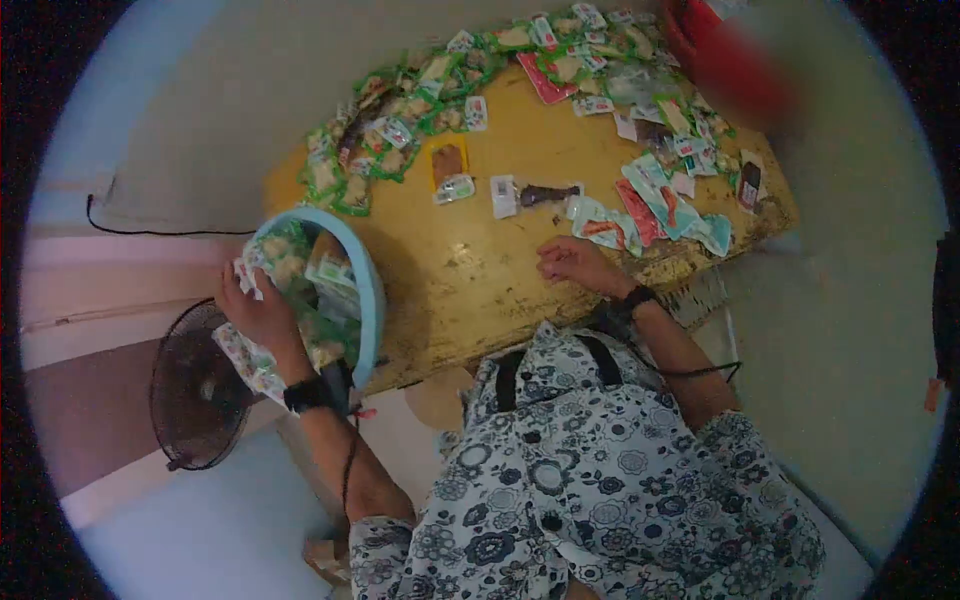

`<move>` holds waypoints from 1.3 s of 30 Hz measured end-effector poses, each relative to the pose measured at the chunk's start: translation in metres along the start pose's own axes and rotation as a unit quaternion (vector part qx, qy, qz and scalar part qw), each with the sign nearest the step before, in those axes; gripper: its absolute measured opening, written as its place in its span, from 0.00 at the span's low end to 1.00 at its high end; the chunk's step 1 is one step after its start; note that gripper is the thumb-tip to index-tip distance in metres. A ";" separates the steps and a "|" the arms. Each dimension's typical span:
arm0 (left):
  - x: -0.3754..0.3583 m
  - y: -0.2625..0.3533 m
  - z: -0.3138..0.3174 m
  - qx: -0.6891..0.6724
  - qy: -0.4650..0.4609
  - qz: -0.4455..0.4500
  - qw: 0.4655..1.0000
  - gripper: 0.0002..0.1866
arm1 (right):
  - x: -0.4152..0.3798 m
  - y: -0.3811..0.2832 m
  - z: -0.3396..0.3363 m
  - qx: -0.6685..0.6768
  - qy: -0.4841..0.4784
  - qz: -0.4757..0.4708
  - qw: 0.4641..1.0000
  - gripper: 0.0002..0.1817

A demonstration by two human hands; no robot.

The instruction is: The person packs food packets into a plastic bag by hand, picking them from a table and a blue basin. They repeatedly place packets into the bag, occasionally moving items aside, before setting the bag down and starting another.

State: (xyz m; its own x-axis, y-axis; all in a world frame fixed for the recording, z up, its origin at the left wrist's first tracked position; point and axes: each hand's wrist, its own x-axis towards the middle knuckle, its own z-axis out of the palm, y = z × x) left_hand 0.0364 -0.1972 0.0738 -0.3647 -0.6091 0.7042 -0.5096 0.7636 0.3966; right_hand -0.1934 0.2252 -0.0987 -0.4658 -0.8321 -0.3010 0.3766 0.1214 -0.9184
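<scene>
At the left, a light blue basin point(368, 290) stands tilted, filled with green and clear snack packets point(290, 262). My left hand point(262, 312) reaches over its left side, thumb and fingers around a small white-and-green packet point(246, 272). Under that wrist, another white-and-green packet point(243, 355) hangs at the basin's outer side. My right hand point(580, 266) is loosely curled above the table's near edge, with nothing visible in it. Just beyond it lie a pale blue-green packet point(603, 226), a red packet point(640, 212) and a dark vacuum-packed snack point(550, 194).
Many green-edged packets point(440, 75) line the far side of the worn yellow table point(455, 280). A yellow-edged packet point(449, 165) lies mid-table. A dark handheld device point(749, 184) is at the right, a red container point(735, 70) behind. A black fan point(200, 390) stands beside the basin.
</scene>
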 end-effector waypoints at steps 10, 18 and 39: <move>-0.112 0.107 -0.007 -0.266 -0.234 -0.177 0.918 0.17 | -0.090 -0.021 0.006 -0.271 0.014 -0.012 0.962 0.12; -0.137 0.121 -0.008 -0.232 -0.431 -0.135 0.861 0.14 | -0.109 -0.016 0.025 -0.458 -0.065 -0.062 0.885 0.14; -0.141 0.153 0.016 -0.245 -0.534 -0.025 0.809 0.14 | -0.093 -0.005 0.034 -0.405 -0.011 -0.088 0.910 0.10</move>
State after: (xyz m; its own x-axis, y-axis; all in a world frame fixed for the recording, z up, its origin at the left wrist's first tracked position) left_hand -0.0027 0.0024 0.0261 -0.9521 -0.2791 -0.1254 -0.2686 0.5663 0.7792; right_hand -0.1248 0.2837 -0.0577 -0.4424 -0.8867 -0.1342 -0.4198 0.3370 -0.8427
